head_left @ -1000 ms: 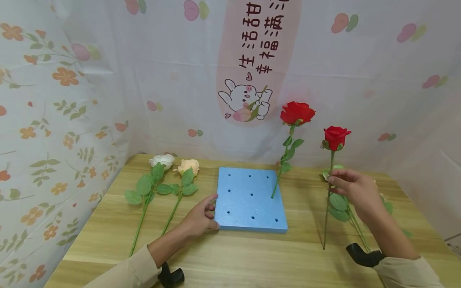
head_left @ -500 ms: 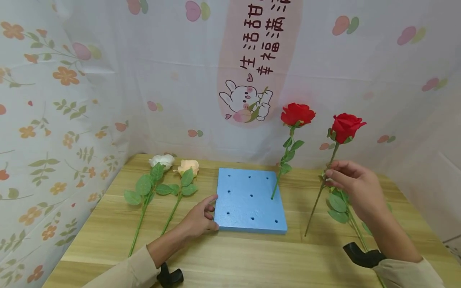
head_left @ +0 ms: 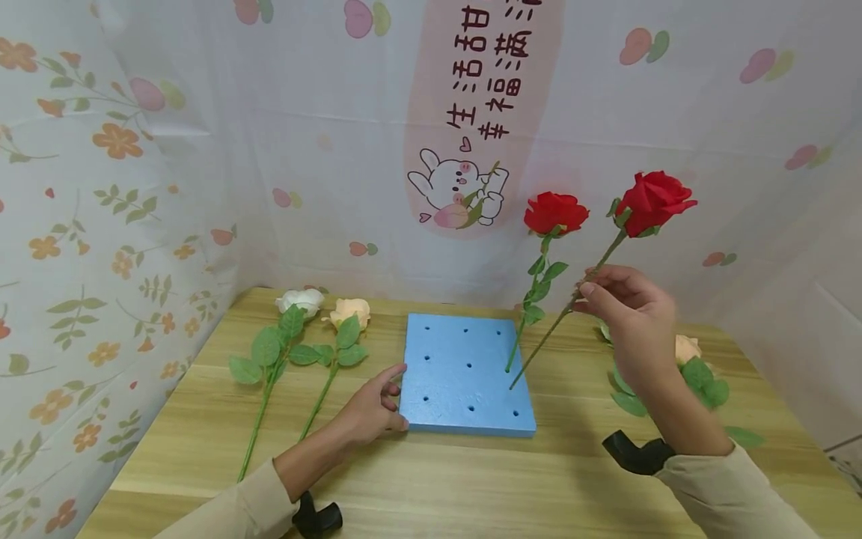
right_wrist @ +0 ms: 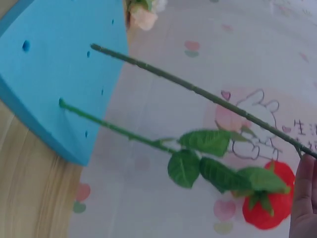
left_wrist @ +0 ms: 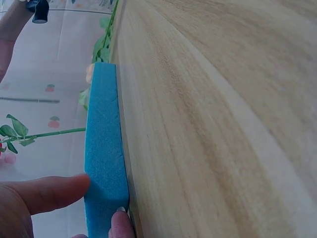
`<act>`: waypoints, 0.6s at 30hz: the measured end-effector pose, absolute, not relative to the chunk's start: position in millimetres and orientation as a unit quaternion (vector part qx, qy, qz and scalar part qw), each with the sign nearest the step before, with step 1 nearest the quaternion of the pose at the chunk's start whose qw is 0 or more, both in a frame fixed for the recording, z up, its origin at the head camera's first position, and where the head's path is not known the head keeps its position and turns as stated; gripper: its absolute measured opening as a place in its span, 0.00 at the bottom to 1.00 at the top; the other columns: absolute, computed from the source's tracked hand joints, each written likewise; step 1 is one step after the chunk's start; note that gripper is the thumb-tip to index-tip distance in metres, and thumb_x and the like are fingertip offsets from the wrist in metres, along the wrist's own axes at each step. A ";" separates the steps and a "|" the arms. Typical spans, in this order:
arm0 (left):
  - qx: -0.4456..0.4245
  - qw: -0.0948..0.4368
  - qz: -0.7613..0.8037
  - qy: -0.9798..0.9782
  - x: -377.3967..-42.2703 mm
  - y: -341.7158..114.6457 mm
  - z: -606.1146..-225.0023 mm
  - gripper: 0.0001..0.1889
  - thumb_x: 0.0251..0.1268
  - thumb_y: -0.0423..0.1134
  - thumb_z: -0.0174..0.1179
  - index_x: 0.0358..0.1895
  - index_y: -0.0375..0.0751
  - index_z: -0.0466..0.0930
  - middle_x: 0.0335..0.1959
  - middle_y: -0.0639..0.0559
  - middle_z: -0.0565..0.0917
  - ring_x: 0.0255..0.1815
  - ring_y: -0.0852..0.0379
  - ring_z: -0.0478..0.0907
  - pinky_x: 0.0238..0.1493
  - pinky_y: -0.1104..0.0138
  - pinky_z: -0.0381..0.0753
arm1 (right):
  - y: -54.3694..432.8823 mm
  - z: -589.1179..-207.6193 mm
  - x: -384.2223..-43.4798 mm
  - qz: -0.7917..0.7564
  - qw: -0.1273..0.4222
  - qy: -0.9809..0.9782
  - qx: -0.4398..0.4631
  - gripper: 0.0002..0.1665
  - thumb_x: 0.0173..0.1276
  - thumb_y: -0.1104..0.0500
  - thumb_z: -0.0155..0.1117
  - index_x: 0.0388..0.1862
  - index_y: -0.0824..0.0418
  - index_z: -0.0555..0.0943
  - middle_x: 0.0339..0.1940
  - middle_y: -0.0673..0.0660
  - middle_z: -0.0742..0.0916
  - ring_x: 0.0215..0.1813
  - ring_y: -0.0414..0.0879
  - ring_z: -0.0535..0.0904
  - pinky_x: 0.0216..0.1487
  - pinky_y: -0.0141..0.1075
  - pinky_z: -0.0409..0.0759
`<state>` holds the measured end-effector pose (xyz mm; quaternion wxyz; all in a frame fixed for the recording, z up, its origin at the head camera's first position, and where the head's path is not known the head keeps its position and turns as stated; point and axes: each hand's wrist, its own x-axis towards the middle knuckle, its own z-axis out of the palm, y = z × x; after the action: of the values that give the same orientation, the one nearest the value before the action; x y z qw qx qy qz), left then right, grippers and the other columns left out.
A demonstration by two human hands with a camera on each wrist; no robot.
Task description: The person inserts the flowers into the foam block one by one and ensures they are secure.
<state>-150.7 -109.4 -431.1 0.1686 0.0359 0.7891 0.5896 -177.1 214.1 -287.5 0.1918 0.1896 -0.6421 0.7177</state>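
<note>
My right hand (head_left: 636,322) pinches the stem of a red rose (head_left: 653,203) between thumb and fingers. Its bare stem slants down to the left, and the lower tip overlaps the right part of a blue foam board (head_left: 444,385). In the right wrist view the stem (right_wrist: 173,79) crosses in front of the board's holes. Another red rose (head_left: 556,213), with leaves, stands in a hole at the board's right side. My left hand (head_left: 370,408) rests at the board's left edge, its fingertips touching the side, as the left wrist view also shows.
On the wooden table (head_left: 438,486), a white rose (head_left: 301,302) and a peach rose (head_left: 351,313) lie left of the board. More flowers, including a peach one (head_left: 687,349), lie at the right, partly behind my right arm. A printed curtain (head_left: 323,150) hangs behind.
My right hand has moved left and up with the red rose, whose stem has tilted so its tip now overlaps the board. My left hand has stayed at the board's edge.
</note>
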 end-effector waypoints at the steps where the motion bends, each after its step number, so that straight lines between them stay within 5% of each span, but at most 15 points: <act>1: 0.035 0.168 0.589 0.789 -150.6 -109.1 -431.5 0.47 0.44 0.20 0.65 0.74 0.43 0.61 0.49 0.41 0.68 0.42 0.50 0.66 0.35 0.64 0.69 | 211.3 -288.4 -178.3 0.717 0.192 -0.642 0.192 0.06 0.65 0.74 0.60 0.41 0.75 0.79 0.35 0.57 0.86 0.36 0.45 0.85 0.39 0.36 0.84; 18: 0.030 0.168 0.591 0.788 -148.8 -108.6 -430.5 0.47 0.43 0.21 0.66 0.74 0.44 0.61 0.50 0.42 0.69 0.42 0.50 0.67 0.36 0.63 0.70 | 168.7 -310.7 -204.5 0.667 0.222 -0.690 0.173 0.08 0.63 0.72 0.64 0.42 0.74 0.80 0.32 0.54 0.86 0.32 0.44 0.84 0.38 0.35 0.83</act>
<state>-148.8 -108.6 -430.5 0.1685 0.0299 0.7880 0.5915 -204.5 168.7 -310.7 0.2220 0.1735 -0.6901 0.6666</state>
